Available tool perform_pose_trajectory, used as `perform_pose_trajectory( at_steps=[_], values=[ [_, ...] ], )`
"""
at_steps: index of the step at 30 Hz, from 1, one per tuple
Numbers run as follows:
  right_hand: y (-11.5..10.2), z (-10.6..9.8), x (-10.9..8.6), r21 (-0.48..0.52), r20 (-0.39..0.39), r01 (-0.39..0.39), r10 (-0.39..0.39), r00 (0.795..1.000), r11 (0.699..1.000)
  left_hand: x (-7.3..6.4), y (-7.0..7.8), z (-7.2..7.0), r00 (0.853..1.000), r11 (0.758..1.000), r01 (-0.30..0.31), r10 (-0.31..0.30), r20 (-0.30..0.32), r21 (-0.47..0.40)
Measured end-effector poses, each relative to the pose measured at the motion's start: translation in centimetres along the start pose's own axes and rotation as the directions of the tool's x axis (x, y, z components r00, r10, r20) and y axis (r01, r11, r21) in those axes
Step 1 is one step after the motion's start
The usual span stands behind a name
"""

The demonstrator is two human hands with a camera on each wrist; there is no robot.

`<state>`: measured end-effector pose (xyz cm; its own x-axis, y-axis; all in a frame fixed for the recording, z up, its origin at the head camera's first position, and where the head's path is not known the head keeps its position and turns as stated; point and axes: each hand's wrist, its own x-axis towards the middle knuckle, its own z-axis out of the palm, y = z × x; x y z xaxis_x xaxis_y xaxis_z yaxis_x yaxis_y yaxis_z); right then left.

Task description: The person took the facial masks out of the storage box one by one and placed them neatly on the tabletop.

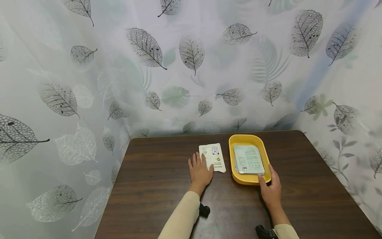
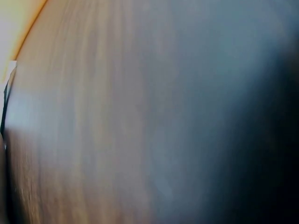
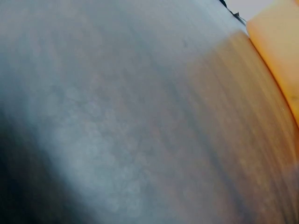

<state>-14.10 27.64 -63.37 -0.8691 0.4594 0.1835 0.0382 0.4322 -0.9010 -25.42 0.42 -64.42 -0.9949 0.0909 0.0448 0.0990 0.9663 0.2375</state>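
Observation:
A white sachet-like packet with a small animal drawing and green print lies on the table, left of the yellow tray. My left hand rests flat with spread fingers, its fingertips and thumb over the packet's left edge. Inside the tray lies a pale green and white packet, with the edge of another showing beneath it. My right hand grips the tray's near right corner, thumb at the front and fingers along the right side. In the right wrist view, the tray's wall shows at the upper right; neither wrist view shows fingers clearly.
The dark wood-grain table ends at a back edge against a leaf-printed curtain, which also hangs along both sides. A black device sits at my left wrist and another at my right.

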Motion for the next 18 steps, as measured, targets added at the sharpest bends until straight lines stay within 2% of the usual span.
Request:
perform_pose_trajectory(
  at_steps=[5,7,13,18],
  values=[
    [0.05,-0.11,0.14,-0.008,0.008,-0.007,0.007,1.0,1.0,0.08,0.11,0.14,1.0,1.0,-0.005,0.005,-0.013,0.025],
    [0.11,-0.05,0.17,-0.004,0.002,-0.006,0.006,1.0,1.0,0.25,0.02,0.27,1.0,1.0,-0.008,0.008,-0.02,0.006],
    [0.31,0.02,0.32,-0.002,-0.017,0.0,-0.001,1.0,1.0,0.66,0.0,0.19,1.0,0.995,-0.007,0.004,-0.029,-0.102],
    [0.45,0.05,0.27,-0.011,-0.005,-0.003,0.003,1.0,1.0,0.77,0.1,-0.65,0.999,0.975,0.03,-0.034,-0.012,-0.221]
  ],
)
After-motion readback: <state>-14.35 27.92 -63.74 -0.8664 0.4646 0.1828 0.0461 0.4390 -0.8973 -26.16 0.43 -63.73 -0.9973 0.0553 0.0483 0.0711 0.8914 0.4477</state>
